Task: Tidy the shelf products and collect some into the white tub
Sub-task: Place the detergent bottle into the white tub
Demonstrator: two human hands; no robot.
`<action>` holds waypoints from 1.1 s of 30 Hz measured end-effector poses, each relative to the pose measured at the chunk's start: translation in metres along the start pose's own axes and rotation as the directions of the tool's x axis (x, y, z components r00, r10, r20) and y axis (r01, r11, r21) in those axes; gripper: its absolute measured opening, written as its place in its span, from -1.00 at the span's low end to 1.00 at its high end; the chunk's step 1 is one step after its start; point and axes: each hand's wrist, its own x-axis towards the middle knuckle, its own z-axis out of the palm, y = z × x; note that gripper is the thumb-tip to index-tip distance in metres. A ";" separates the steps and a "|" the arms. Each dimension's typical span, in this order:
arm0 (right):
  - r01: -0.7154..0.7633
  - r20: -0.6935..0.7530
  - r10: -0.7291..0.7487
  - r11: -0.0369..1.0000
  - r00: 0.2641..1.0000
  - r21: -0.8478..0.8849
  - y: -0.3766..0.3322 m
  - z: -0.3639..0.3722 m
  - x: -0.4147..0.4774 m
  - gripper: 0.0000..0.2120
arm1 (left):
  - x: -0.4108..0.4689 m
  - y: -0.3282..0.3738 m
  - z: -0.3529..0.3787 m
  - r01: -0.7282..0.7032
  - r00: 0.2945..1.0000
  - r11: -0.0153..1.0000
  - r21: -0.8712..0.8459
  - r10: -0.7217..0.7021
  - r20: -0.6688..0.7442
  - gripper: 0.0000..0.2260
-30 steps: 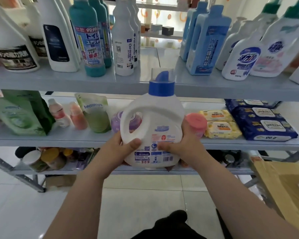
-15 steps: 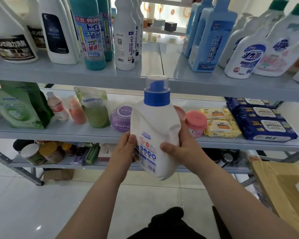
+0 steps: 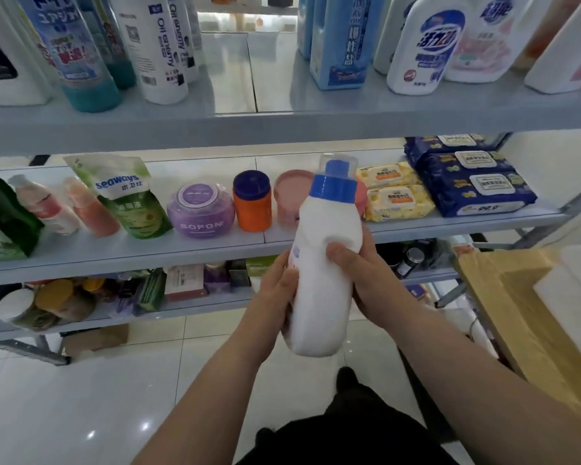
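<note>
I hold a white detergent bottle (image 3: 326, 280) with a blue cap upright in front of the middle shelf (image 3: 148, 253). Its narrow side faces me. My left hand (image 3: 275, 290) wraps its lower left side. My right hand (image 3: 359, 273) grips its right side, thumb across the front. A white shape (image 3: 571, 297) at the right edge sits on a cardboard box (image 3: 517, 317); it may be the white tub, but I cannot tell.
The middle shelf carries a green Seaways pouch (image 3: 128, 196), a purple jar (image 3: 200, 209), an orange jar (image 3: 252, 203), a pink tub (image 3: 289, 199), yellow wipes (image 3: 396, 199) and blue wipe packs (image 3: 473, 182). Tall bottles (image 3: 161, 48) line the top shelf. Jars crowd the bottom shelf.
The bottle has turned in my hands from its label side to its narrow edge and has shifted right and lower. The view has moved closer to the shelves.
</note>
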 end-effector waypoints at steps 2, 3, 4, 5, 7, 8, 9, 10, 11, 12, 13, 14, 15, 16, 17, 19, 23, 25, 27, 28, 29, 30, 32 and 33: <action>-0.011 -0.086 0.014 0.999 0.996 0.033 0.006 -0.014 0.001 -0.14 | 0.004 -0.006 0.011 -0.041 0.991 0.999 0.030 0.036 0.133 -0.42; -0.018 -0.120 0.021 1.000 0.993 0.022 0.007 -0.022 0.000 -0.09 | 0.008 -0.009 0.017 -0.043 0.983 0.997 0.066 0.030 0.179 -0.32; -0.024 -0.143 0.024 1.000 0.989 0.001 0.005 -0.029 -0.003 -0.03 | 0.012 -0.011 0.023 -0.034 0.976 0.994 0.105 0.010 0.219 -0.23; -0.031 -0.152 0.031 1.000 0.988 0.002 0.006 -0.040 -0.006 0.01 | 0.017 -0.011 0.032 -0.018 0.970 0.990 0.140 -0.017 0.244 -0.16; -0.067 -0.165 0.078 0.995 0.983 0.073 0.009 -0.066 -0.015 -0.14 | 0.031 -0.012 0.052 0.008 0.963 0.985 0.174 -0.055 0.265 -0.05; -0.080 -0.185 0.099 0.991 0.978 0.107 0.008 -0.078 -0.021 -0.33 | 0.039 -0.013 0.064 0.026 0.957 0.985 0.169 -0.074 0.279 -0.03; -0.082 -0.198 0.103 0.990 0.975 0.114 0.008 -0.091 -0.026 -0.50 | 0.046 -0.013 0.078 0.047 0.949 0.987 0.151 -0.091 0.300 -0.02; -0.082 -0.225 0.100 0.992 0.969 0.092 0.007 -0.106 -0.029 -0.61 | 0.053 -0.013 0.094 0.072 0.936 0.991 0.112 -0.106 0.335 -0.01; -0.069 -0.254 0.079 0.997 0.964 0.047 0.006 -0.123 -0.032 -0.68 | 0.060 -0.015 0.111 0.101 0.917 0.993 0.054 -0.114 0.382 -0.01; -0.043 -0.285 0.038 0.999 0.958 -0.012 0.006 -0.142 -0.036 -0.70 | 0.067 -0.016 0.129 0.139 0.892 0.990 -0.002 -0.125 0.435 0.01; -0.029 -0.319 0.001 0.996 0.948 -0.086 0.008 -0.164 -0.040 -0.61 | 0.073 -0.016 0.150 0.186 0.858 0.981 -0.048 -0.138 0.494 0.02; -0.050 -0.350 -0.007 0.987 0.937 -0.153 0.010 -0.188 -0.046 -0.33 | 0.079 -0.013 0.172 0.222 0.820 0.973 -0.068 -0.148 0.553 0.03; -0.098 -0.385 0.036 0.985 0.922 -0.145 0.011 -0.212 -0.052 0.00 | 0.086 -0.013 0.194 0.239 0.778 0.968 -0.078 -0.143 0.612 0.04; -0.147 -0.410 0.102 0.986 0.906 -0.079 0.012 -0.240 -0.059 0.21 | 0.094 -0.013 0.215 0.242 0.738 0.967 -0.079 -0.130 0.662 0.03; -0.162 -0.429 0.136 0.986 0.893 -0.025 0.011 -0.266 -0.069 0.26 | 0.102 -0.015 0.236 0.245 0.706 0.966 -0.077 -0.124 0.698 0.03; -0.172 -0.460 0.162 0.985 0.873 0.021 0.009 -0.317 -0.089 0.09 | 0.120 -0.018 0.276 0.294 0.688 0.954 -0.056 -0.171 0.705 0.01; -0.134 -0.575 0.168 0.986 0.801 0.102 0.008 -0.404 -0.126 -0.22 | 0.157 -0.030 0.355 0.425 0.779 0.905 0.025 -0.379 0.499 -0.25; -0.106 -0.647 0.203 0.977 0.735 0.185 0.008 -0.435 -0.145 -0.16 | 0.173 -0.040 0.392 0.406 0.775 0.908 0.104 -0.402 0.487 -0.28; -0.089 -0.718 0.231 0.969 0.657 0.230 0.011 -0.459 -0.164 -0.18 | 0.184 -0.048 0.428 0.315 0.757 0.927 0.203 -0.375 0.535 -0.32; -0.079 -0.750 0.236 0.968 0.618 0.239 0.017 -0.472 -0.172 -0.21 | 0.188 -0.054 0.445 0.246 0.760 0.935 0.255 -0.350 0.548 -0.39; -0.078 -0.779 0.240 0.968 0.579 0.240 0.020 -0.480 -0.180 -0.26 | 0.193 -0.061 0.460 0.189 0.762 0.938 0.292 -0.327 0.559 -0.47; -0.084 -0.808 0.245 0.968 0.536 0.237 0.024 -0.489 -0.187 -0.31 | 0.197 -0.067 0.473 0.153 0.767 0.935 0.320 -0.317 0.558 -0.54; -0.104 -0.853 0.254 0.967 0.455 0.233 0.030 -0.504 -0.196 -0.35 | 0.206 -0.080 0.499 0.108 0.767 0.915 0.388 -0.325 0.553 -0.55; -0.125 -0.873 0.260 0.965 0.413 0.229 0.033 -0.511 -0.201 -0.35 | 0.212 -0.088 0.509 0.070 0.758 0.899 0.433 -0.330 0.562 -0.53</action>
